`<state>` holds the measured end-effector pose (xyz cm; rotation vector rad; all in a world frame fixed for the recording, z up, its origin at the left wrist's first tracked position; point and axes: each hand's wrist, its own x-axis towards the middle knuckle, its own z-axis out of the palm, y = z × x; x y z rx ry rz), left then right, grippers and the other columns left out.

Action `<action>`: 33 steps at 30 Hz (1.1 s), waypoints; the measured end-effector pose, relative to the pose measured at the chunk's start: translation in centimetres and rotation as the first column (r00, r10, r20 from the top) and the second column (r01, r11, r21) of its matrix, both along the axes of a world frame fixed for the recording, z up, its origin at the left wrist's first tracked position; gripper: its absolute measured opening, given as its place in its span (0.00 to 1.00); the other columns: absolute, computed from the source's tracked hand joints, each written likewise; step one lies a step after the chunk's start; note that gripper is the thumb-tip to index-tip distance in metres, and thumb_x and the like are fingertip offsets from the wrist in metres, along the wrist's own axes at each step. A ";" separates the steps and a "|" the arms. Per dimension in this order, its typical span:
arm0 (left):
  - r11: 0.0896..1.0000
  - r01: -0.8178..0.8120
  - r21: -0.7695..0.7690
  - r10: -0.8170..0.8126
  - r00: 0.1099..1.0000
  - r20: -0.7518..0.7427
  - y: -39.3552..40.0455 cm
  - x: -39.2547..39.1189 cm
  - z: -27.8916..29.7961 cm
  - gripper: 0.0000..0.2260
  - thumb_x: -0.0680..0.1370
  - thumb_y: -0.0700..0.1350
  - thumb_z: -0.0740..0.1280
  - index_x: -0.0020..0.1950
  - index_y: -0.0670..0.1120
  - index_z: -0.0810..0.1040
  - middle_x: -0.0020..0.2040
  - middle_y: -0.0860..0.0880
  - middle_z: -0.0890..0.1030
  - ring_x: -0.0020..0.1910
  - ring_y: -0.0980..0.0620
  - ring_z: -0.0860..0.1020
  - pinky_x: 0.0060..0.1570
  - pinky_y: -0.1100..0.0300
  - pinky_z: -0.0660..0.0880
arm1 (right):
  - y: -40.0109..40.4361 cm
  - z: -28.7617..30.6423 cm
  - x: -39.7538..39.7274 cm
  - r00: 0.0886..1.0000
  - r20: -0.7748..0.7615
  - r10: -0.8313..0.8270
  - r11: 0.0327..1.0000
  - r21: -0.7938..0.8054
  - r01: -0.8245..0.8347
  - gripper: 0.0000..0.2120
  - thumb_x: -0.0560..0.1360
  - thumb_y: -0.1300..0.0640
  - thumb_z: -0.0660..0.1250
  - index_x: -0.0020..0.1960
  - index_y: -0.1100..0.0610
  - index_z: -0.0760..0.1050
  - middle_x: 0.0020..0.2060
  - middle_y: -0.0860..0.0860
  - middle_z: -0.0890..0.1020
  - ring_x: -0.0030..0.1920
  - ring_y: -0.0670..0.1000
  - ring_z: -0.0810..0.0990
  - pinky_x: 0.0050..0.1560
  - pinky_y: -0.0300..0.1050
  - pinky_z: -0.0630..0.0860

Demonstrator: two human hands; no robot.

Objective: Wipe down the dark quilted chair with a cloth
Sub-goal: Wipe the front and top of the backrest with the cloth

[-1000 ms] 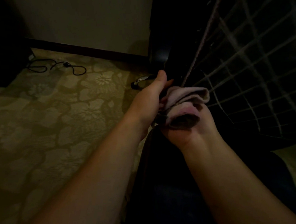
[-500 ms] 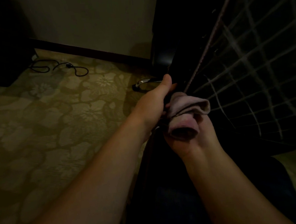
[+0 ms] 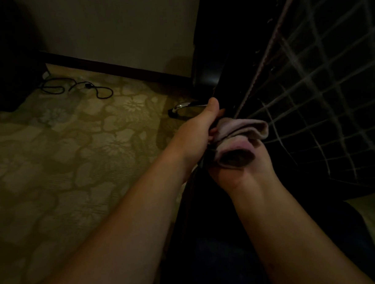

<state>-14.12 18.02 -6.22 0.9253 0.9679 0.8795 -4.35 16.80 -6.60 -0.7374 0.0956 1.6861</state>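
The dark quilted chair (image 3: 324,94) fills the right side, its black surface crossed by pale stitched lines. My right hand (image 3: 243,171) grips a bunched pale pink cloth (image 3: 241,132) against the chair's left edge. My left hand (image 3: 199,128) grips that same edge just left of the cloth, thumb pointing up; its fingers are hidden behind the edge. The room is very dim.
Patterned greenish carpet (image 3: 73,159) covers the floor on the left. A black cable (image 3: 78,89) lies coiled near the dark baseboard (image 3: 116,67). A chrome chair leg (image 3: 184,107) with a black foot juts out beyond my left hand. A dark object (image 3: 3,58) stands at far left.
Both hands and the cloth stay together on the chair's edge, sitting slightly lower in the frame than a second ago; the grips look the same.
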 end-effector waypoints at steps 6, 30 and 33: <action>1.000 -0.024 -0.018 0.025 0.999 0.035 0.1 0.2 0.1 0.25 0.85 0.61 0.53 0.62 0.48 0.84 0.54 0.52 0.87 0.54 0.57 0.84 0.54 0.61 0.77 | 0.3 -0.7 -0.9 1.000 -0.001 -0.024 0.990 -0.136 0.024 0.14 0.79 0.52 0.61 0.45 0.60 0.79 0.46 0.58 0.83 0.54 0.56 0.81 0.62 0.49 0.74; 0.999 -0.031 -0.007 0.030 0.989 -0.143 -0.9 0.4 0.3 0.11 0.83 0.42 0.63 0.45 0.51 0.83 0.34 0.48 0.84 0.34 0.58 0.82 0.36 0.67 0.76 | -1.9 -2.3 0.3 0.534 0.843 0.067 0.997 -0.034 -0.072 0.07 0.76 0.61 0.69 0.53 0.56 0.80 0.42 0.57 0.86 0.43 0.56 0.87 0.50 0.63 0.82; 0.999 -0.032 -0.021 0.029 0.991 -0.130 -0.7 0.3 0.1 0.10 0.84 0.45 0.62 0.51 0.49 0.83 0.31 0.51 0.83 0.29 0.61 0.80 0.31 0.69 0.74 | -1.3 -2.4 0.0 0.519 0.850 0.091 0.995 -0.061 -0.076 0.04 0.77 0.57 0.68 0.47 0.56 0.82 0.38 0.56 0.86 0.41 0.55 0.87 0.50 0.63 0.82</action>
